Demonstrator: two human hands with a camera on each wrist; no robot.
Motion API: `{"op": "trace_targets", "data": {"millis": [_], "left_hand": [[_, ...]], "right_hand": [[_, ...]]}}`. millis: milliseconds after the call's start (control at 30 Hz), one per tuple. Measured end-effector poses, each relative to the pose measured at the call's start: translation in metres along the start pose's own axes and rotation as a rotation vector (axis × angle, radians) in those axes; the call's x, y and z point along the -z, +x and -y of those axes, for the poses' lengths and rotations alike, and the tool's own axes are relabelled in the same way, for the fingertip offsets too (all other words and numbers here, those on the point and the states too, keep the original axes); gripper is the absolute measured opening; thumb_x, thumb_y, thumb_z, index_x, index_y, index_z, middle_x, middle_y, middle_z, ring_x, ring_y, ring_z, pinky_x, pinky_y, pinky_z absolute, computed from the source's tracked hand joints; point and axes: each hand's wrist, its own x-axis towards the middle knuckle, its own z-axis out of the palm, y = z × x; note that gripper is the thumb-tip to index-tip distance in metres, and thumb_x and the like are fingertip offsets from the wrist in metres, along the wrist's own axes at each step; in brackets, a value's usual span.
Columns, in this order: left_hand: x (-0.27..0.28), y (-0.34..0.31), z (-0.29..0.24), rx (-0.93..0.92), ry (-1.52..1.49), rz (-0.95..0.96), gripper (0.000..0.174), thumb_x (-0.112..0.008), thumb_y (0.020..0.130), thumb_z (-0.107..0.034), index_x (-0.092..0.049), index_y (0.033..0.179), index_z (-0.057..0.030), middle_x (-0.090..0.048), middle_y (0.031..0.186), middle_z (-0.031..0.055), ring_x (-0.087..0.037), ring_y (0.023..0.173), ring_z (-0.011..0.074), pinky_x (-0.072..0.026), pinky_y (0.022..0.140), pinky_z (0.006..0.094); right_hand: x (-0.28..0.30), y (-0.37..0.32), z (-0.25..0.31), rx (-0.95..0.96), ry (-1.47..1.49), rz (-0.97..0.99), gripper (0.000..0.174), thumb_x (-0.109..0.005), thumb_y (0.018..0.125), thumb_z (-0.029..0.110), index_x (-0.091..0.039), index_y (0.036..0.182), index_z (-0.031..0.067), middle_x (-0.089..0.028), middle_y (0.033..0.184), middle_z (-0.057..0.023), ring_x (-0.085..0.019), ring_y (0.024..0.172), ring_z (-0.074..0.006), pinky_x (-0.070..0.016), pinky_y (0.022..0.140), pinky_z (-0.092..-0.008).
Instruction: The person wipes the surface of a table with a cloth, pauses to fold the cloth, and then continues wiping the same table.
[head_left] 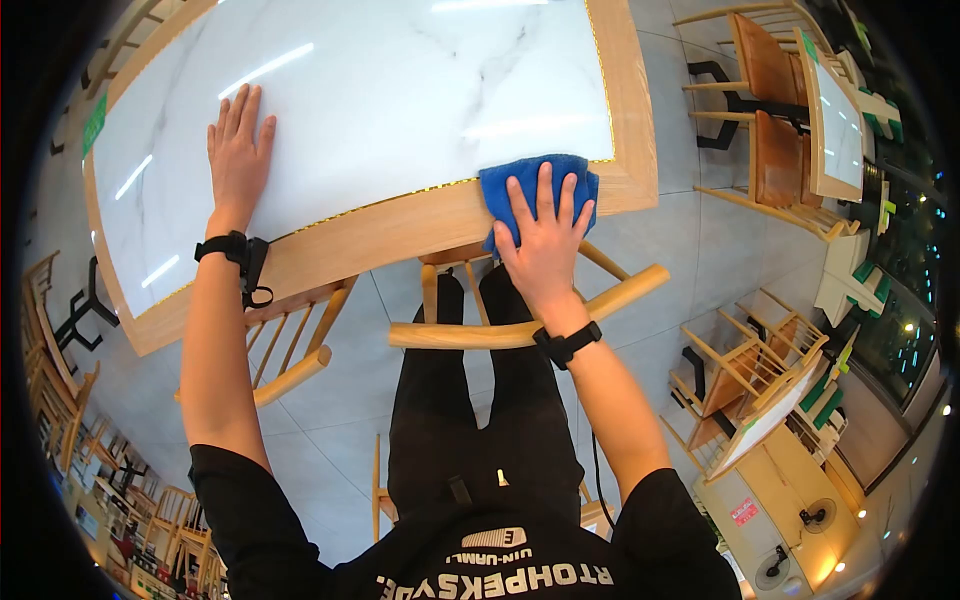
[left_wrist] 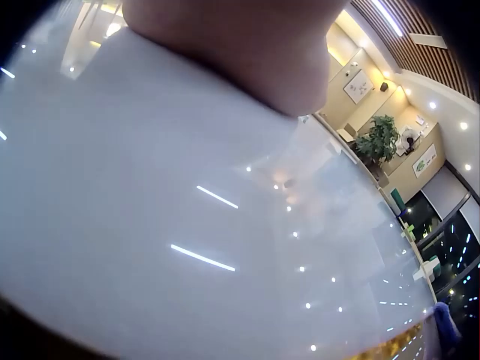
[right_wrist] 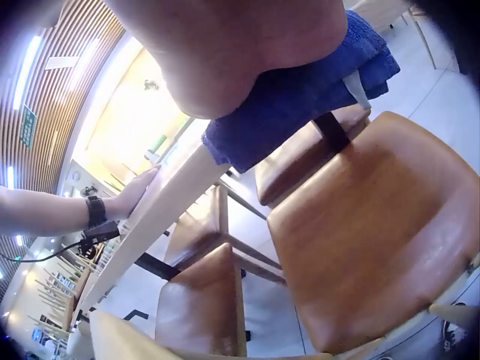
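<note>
A folded blue cloth (head_left: 500, 200) lies over the near right edge of a table (head_left: 380, 110) with a white marbled top and a wooden border. My right hand (head_left: 545, 245) rests on the cloth, its fingers spread and straight. In the right wrist view the cloth (right_wrist: 292, 105) hangs past the table edge beneath the hand. My left hand (head_left: 240, 155) lies flat on the marbled top toward the left, fingers extended, holding nothing. Only part of the left hand (left_wrist: 240, 45) shows in the left wrist view, above the glossy surface.
A wooden chair (head_left: 530, 330) stands between my legs and the table's near edge, with another chair (head_left: 290, 375) to its left. Brown seats (right_wrist: 375, 232) sit below the edge. More tables and chairs (head_left: 770, 150) stand at the right. A green sticker (head_left: 95, 125) marks the left border.
</note>
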Motion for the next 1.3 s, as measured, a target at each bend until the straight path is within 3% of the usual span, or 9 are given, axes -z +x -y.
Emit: {"op": "trace_targets", "data": {"millis": [133, 367, 600, 1033, 1300], "left_hand": [[-0.002, -0.002, -0.004, 0.026, 0.002, 0.039, 0.054, -0.047, 0.11, -0.044, -0.044, 0.161, -0.0258, -0.036, 0.171, -0.004, -0.029, 0.159, 0.0277, -0.0184, 0.131, 0.0523], [0.005, -0.003, -0.012, 0.053, 0.013, 0.074, 0.054, -0.049, 0.109, -0.04, -0.044, 0.161, -0.027, -0.037, 0.17, -0.0044, -0.029, 0.159, 0.0258, -0.0183, 0.131, 0.0514], [0.014, -0.001, -0.016, 0.069, -0.014, 0.114, 0.056, -0.053, 0.107, -0.036, -0.044, 0.161, -0.0266, -0.037, 0.17, -0.0051, -0.029, 0.159, 0.0248, -0.0184, 0.131, 0.0506], [0.022, 0.0, -0.02, 0.102, -0.022, 0.198, 0.062, -0.054, 0.102, -0.033, -0.042, 0.163, -0.0273, -0.032, 0.173, -0.0062, -0.024, 0.161, 0.023, -0.0133, 0.132, 0.0489], [0.025, 0.002, -0.022, 0.123, -0.017, 0.257, 0.064, -0.054, 0.101, -0.034, -0.041, 0.163, -0.0278, -0.031, 0.174, -0.0061, -0.021, 0.162, 0.0225, -0.0114, 0.132, 0.0498]], "right_hand": [[-0.002, -0.007, 0.014, 0.014, 0.009, 0.046, 0.059, -0.062, 0.1, 0.043, -0.054, 0.156, 0.0244, -0.022, 0.176, -0.0163, -0.009, 0.161, -0.0481, -0.0093, 0.116, -0.0802], [-0.004, 0.001, 0.024, 0.012, 0.007, 0.102, 0.061, -0.061, 0.101, 0.046, -0.052, 0.158, 0.0258, -0.017, 0.177, -0.0174, -0.006, 0.161, -0.0494, -0.0057, 0.115, -0.0816], [-0.008, 0.029, 0.031, 0.011, -0.039, 0.14, 0.065, -0.056, 0.103, 0.053, -0.044, 0.162, 0.0299, -0.014, 0.177, -0.017, -0.006, 0.161, -0.0497, -0.008, 0.117, -0.0807], [-0.012, 0.14, 0.039, 0.011, -0.088, 0.144, 0.066, -0.051, 0.104, 0.053, -0.039, 0.165, 0.0283, -0.013, 0.177, -0.0179, -0.008, 0.16, -0.0504, -0.0111, 0.119, -0.0786], [-0.026, 0.218, 0.038, 0.012, -0.101, 0.032, 0.066, -0.057, 0.098, 0.051, -0.049, 0.159, 0.0268, -0.022, 0.174, -0.0186, -0.011, 0.16, -0.049, -0.0129, 0.118, -0.0787]]}}
